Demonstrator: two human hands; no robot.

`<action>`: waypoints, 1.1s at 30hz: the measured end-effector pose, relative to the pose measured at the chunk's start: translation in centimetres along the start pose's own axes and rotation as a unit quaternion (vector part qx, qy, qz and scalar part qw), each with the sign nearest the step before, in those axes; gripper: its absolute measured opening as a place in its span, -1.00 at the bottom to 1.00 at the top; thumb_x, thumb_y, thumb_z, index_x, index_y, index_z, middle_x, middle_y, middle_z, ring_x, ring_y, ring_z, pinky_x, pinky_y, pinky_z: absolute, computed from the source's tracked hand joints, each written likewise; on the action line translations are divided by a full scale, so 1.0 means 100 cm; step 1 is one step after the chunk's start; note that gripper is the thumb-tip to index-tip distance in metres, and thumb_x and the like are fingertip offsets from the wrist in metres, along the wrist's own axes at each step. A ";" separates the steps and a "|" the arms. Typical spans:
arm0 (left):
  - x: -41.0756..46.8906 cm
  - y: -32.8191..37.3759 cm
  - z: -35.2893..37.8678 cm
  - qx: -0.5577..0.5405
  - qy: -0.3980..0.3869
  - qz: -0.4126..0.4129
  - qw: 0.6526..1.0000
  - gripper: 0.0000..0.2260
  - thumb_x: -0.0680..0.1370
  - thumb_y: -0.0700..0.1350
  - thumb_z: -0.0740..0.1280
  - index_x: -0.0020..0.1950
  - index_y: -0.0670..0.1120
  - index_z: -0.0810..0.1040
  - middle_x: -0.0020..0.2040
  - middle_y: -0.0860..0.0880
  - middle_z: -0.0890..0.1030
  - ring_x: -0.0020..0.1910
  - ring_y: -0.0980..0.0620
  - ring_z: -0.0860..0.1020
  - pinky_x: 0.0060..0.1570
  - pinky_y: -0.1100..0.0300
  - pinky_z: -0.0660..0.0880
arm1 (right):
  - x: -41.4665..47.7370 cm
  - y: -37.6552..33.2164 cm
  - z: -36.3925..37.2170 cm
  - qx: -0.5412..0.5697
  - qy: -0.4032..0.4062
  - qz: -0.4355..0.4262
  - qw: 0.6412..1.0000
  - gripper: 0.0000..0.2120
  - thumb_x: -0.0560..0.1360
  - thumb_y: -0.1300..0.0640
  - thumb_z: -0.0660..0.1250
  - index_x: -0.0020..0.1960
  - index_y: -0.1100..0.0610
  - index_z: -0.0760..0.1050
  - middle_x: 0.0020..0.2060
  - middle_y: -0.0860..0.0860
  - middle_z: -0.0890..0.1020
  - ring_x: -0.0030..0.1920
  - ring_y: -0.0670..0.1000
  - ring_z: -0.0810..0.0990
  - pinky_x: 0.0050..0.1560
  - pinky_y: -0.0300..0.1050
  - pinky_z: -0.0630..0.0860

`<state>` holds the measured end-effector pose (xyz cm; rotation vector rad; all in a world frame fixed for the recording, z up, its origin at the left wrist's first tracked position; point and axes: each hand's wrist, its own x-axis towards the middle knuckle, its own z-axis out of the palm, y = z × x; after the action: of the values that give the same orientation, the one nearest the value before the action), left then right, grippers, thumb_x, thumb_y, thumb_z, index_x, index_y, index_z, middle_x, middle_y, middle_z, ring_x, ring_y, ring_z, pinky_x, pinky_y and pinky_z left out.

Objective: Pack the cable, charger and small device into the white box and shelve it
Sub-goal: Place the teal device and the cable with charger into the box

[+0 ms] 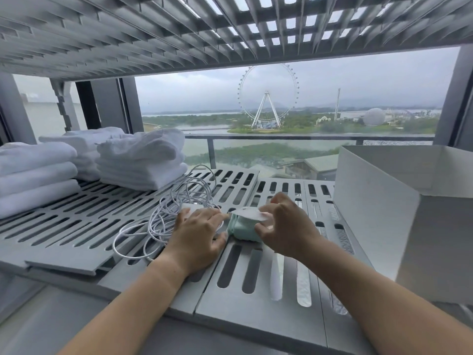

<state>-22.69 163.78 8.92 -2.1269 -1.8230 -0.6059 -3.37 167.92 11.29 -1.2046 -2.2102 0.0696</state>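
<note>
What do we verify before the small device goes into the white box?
1. White box open: ok.
2. Right hand grips the small device: ok.
3. Left hand free: not ok, it rests flat over the charger.
4. Cable bundled: not ok, loose loops lie on the shelf.
5. Cable detached from charger: cannot tell.

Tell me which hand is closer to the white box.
Right. The right hand grips the green device just left of the white box; the left hand rests on the cable, farther left, beyond the device.
</note>
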 end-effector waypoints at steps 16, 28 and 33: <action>0.035 0.038 -0.002 -0.055 -0.094 0.088 0.990 -0.51 0.45 0.21 0.30 0.33 0.06 0.39 0.34 0.11 0.39 0.23 0.07 0.43 0.15 0.13 0.43 | 0.003 0.011 -0.011 -0.058 0.054 0.018 0.997 -0.81 0.45 0.18 0.25 -0.01 0.15 0.60 -0.08 0.07 0.57 -0.11 0.14 0.59 -0.18 -0.11 0.50; 0.032 0.043 0.009 -0.048 -0.058 0.091 0.993 -0.55 0.50 0.09 0.30 0.37 0.05 0.36 0.31 0.08 0.45 0.23 0.00 0.46 0.16 0.11 0.42 | -0.001 0.018 -0.013 -0.114 -0.054 0.060 0.990 -0.75 0.41 0.33 0.20 0.03 0.21 0.55 0.02 0.16 0.56 0.00 0.17 0.57 -0.02 -0.08 0.54; 0.031 0.045 0.008 -0.081 -0.022 0.072 0.994 -0.58 0.54 0.11 0.24 0.39 0.08 0.33 0.33 0.11 0.44 0.21 -0.01 0.48 0.13 0.12 0.40 | -0.004 0.018 -0.012 -0.094 -0.073 0.057 0.991 -0.80 0.41 0.29 0.28 0.00 0.18 0.58 0.00 0.15 0.61 0.02 0.14 0.57 0.03 -0.06 0.54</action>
<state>-17.79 166.06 10.03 -2.3703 -1.6753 -0.6995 -1.23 168.45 11.47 -1.4710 -2.3130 -0.0057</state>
